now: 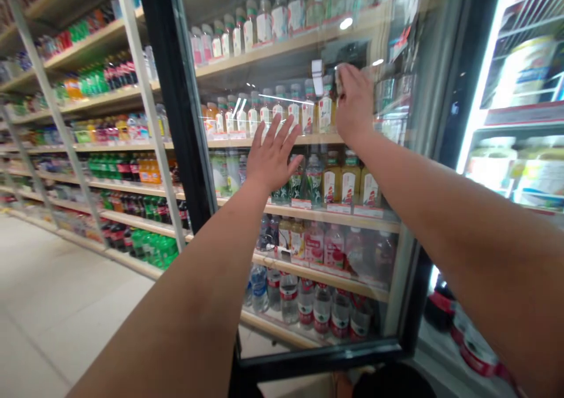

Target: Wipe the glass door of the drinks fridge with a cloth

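A black-framed glass door (282, 151) stands swung open in front of me. My left hand (272, 157) lies flat against the glass with its fingers spread and holds nothing. Higher up and to the right, my right hand (353, 101) is closed near the pane, its fingers bent together. A small pale edge shows at its fingertips; most of whatever is in the grip is hidden by the hand. Through the glass, rows of juice bottles (350, 185) are visible behind both hands.
At the right is the lit inside of a fridge with large bottles (491, 163). Shelves of soft drinks (117, 166) run along the left above a pale tiled floor (53, 304). The door's lower frame (321, 356) crosses above a dark shape at the bottom.
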Demonstrator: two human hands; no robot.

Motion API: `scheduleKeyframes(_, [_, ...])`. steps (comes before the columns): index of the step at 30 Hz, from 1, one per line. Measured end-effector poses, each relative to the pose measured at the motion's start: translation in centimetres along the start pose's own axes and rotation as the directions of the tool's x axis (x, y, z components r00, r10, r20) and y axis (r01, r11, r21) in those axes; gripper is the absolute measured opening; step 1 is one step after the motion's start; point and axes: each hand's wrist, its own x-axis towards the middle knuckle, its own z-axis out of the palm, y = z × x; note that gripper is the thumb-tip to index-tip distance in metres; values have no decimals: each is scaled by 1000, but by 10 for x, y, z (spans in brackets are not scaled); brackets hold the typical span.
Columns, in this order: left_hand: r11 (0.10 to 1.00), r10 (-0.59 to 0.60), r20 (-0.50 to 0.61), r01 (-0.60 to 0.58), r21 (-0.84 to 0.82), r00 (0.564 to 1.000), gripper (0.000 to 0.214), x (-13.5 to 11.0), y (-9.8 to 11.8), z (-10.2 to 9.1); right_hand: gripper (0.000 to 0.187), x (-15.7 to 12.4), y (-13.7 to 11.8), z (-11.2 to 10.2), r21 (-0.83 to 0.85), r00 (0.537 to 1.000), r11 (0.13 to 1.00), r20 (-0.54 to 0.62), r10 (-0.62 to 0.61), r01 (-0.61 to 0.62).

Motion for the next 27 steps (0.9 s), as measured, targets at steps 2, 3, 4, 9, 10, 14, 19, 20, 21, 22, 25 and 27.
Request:
scheduleKeyframes(2, [1000, 6, -11, -6, -3, 1000, 71, 0, 0, 0, 65, 13, -17, 17, -3, 1000, 1000, 19, 2, -2])
scheduleKeyframes(3, [1000, 5, -16, -5, -6, 1000, 71, 0, 0, 1, 66, 14, -29, 24, 2, 998, 999, 51, -42, 42])
scheduleKeyframes(4, [1000, 2, -19, -2, -10, 1000, 72, 1, 0, 1, 64, 12, -40, 29, 16, 992, 995, 88, -95, 94])
scheduleKeyframes(9, [1000, -19, 14, 19, 10, 1000, 72, 1, 4, -2, 52, 0, -41, 18, 103, 911, 938, 223, -347, 332])
scheduleKeyframes(10, [1000, -24, 27, 23, 17, 999, 72, 1, 5, -3, 54, 0, -29, 11, 88, 923, 943, 195, -332, 321])
scheduleKeyframes(14, [999, -34, 53, 33, 15, 998, 70, 1, 5, -3, 55, -16, 17, -13, 12, 997, 999, -62, -37, 38])
scheduleKeyframes(19, [1000, 3, -4, -3, 11, 1000, 72, 0, -1, 4, 60, -75, -14, -14, -3, 960, 963, 84, -268, 269])
scheduleKeyframes(20, [1000, 9, -14, -9, 14, 1000, 73, 0, -2, 5, 60, -82, -24, -12, 46, 916, 931, 172, -363, 361])
scheduleKeyframes(21, [1000, 11, -16, -11, 17, 1000, 73, 0, -2, 5, 60, -84, -31, -9, 86, 880, 909, 228, -416, 408])
scheduleKeyframes(22, [1000, 11, -12, -10, 19, 1000, 73, 0, -2, 5, 61, -79, -34, -7, 111, 869, 904, 249, -427, 413])
scheduleKeyframes(25, [1000, 2, 6, -2, 20, 1000, 70, 0, -1, 3, 64, -38, -25, 2, 57, 976, 981, 99, -193, 188])
scheduleKeyframes(27, [1000, 1, 4, -1, 26, 1000, 70, 0, -1, 2, 63, -4, -19, 9, 14, 994, 998, -81, 69, -68])
